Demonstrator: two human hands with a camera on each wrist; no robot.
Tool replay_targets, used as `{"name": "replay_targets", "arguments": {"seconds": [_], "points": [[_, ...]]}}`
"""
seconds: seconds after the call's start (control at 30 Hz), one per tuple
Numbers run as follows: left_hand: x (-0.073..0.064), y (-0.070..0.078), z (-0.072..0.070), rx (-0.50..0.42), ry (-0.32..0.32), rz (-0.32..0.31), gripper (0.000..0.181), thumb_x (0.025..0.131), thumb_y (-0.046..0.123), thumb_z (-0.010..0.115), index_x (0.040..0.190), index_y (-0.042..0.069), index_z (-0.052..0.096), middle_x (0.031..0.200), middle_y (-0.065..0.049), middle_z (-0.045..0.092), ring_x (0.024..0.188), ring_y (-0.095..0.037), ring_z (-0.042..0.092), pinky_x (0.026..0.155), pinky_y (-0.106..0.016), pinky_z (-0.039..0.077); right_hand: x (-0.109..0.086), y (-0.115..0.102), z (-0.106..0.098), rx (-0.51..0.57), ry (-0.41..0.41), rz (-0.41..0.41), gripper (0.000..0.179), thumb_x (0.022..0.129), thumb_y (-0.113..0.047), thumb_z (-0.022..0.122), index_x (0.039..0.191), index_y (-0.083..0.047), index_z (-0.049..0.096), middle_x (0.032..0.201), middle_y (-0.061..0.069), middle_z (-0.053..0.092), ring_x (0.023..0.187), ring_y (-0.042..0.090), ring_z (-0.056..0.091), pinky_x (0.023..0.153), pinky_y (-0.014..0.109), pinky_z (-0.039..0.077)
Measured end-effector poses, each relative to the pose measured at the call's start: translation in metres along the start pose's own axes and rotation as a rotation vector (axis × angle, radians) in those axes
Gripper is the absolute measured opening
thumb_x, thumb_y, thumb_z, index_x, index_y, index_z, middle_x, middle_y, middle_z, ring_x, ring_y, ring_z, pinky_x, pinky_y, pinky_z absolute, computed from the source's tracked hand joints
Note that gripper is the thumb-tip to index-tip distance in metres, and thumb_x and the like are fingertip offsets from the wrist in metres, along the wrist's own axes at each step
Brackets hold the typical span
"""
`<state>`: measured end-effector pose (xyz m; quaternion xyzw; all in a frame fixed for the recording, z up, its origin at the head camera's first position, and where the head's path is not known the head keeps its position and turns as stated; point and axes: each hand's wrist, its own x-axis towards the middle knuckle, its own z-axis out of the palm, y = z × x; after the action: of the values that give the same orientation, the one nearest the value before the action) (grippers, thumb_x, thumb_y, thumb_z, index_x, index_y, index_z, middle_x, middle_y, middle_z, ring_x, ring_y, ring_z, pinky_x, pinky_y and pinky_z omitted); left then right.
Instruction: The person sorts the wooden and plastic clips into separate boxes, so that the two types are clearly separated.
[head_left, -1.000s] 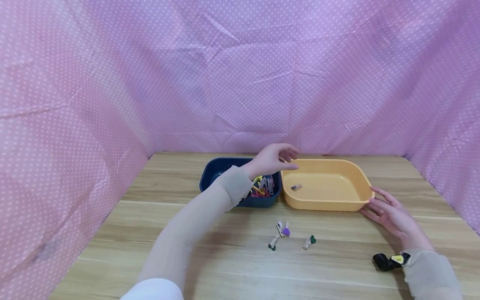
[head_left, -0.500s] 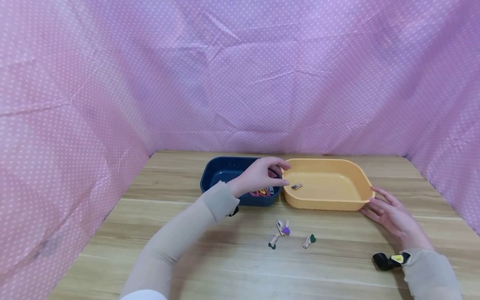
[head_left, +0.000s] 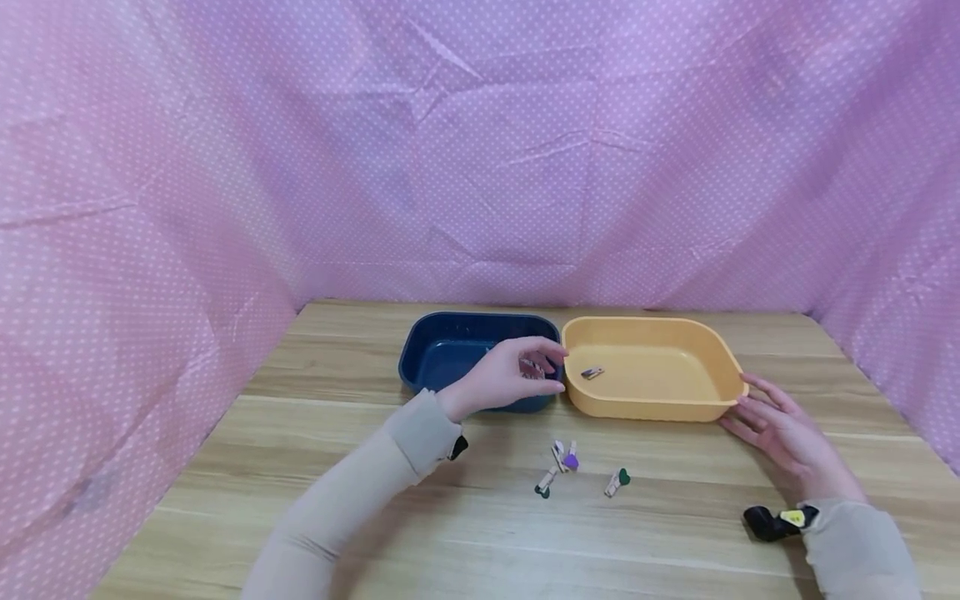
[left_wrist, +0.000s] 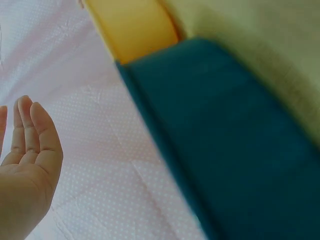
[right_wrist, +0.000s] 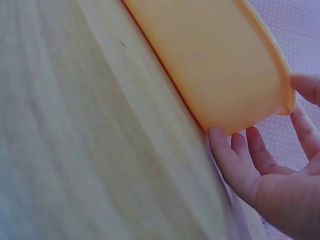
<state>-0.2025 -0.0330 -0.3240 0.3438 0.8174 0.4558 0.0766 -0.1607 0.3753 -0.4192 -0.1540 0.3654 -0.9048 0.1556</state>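
Observation:
My left hand (head_left: 498,377) hovers over the right part of a navy blue plastic tray (head_left: 420,354), thumb and fingers spread apart with nothing between them. Clips in that tray are mostly hidden behind the hand; a few show through the gap between its fingers. In the left wrist view, the hand's straight fingers (left_wrist: 47,137) stand above the tray's rim. My right hand (head_left: 787,437) rests its fingertips against the right end of a yellow tray (head_left: 652,412). One small clothespin (head_left: 592,372) lies in the yellow tray, near its left end.
In front of the trays, several small wooden clothespins lie on the wooden table (head_left: 480,533): one with a purple heart (head_left: 571,461), others with green hearts (head_left: 622,477). The trays stand side by side. A pink dotted cloth (head_left: 480,167) hangs behind and at both sides.
My left hand has moved left and toward me, from above the join of the two trays to over the navy tray. The right hand stays at the yellow tray.

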Motion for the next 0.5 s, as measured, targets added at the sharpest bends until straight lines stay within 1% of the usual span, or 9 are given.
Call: {"name": "replay_targets", "arguments": {"seconds": [0.13, 0.3, 0.37, 0.5], "points": [[-0.012, -0.005, 0.006, 0.007, -0.029, -0.008, 0.042, 0.084, 0.018, 0.073, 0.122, 0.008, 0.059, 0.115, -0.011, 0.063, 0.101, -0.027, 0.06, 0.081, -0.023, 0.051, 0.0, 0.002, -0.001, -0.005, 0.009, 0.0, 0.046, 0.098, 0.011, 0.026, 0.126, -0.009, 0.057, 0.119, 0.011, 0.063, 0.11, 0.027, 0.062, 0.093, 0.041, 0.051], [-0.02, -0.008, 0.012, 0.005, -0.034, -0.037, 0.042, 0.083, 0.015, 0.073, 0.122, 0.007, 0.059, 0.117, -0.009, 0.061, 0.101, -0.021, 0.06, 0.088, -0.028, 0.053, 0.0, 0.004, -0.002, -0.022, 0.026, 0.003, 0.045, 0.098, 0.011, 0.028, 0.126, -0.009, 0.056, 0.12, 0.011, 0.062, 0.11, 0.026, 0.061, 0.094, 0.041, 0.051], [-0.021, -0.009, 0.013, 0.018, -0.036, -0.048, 0.044, 0.083, 0.016, 0.074, 0.124, 0.009, 0.058, 0.118, -0.007, 0.061, 0.1, -0.016, 0.059, 0.088, -0.026, 0.052, 0.001, 0.004, -0.002, -0.02, 0.023, 0.0, 0.044, 0.098, 0.011, 0.027, 0.126, -0.009, 0.056, 0.12, 0.011, 0.062, 0.11, 0.026, 0.062, 0.093, 0.041, 0.052], [-0.021, -0.01, 0.015, 0.034, -0.055, -0.069, 0.047, 0.083, 0.018, 0.074, 0.126, 0.012, 0.057, 0.118, -0.003, 0.06, 0.101, -0.013, 0.058, 0.086, -0.021, 0.051, 0.003, 0.002, -0.003, 0.001, 0.0, -0.005, 0.043, 0.098, 0.01, 0.027, 0.125, -0.007, 0.056, 0.12, 0.013, 0.063, 0.11, 0.027, 0.062, 0.093, 0.042, 0.052]]}}
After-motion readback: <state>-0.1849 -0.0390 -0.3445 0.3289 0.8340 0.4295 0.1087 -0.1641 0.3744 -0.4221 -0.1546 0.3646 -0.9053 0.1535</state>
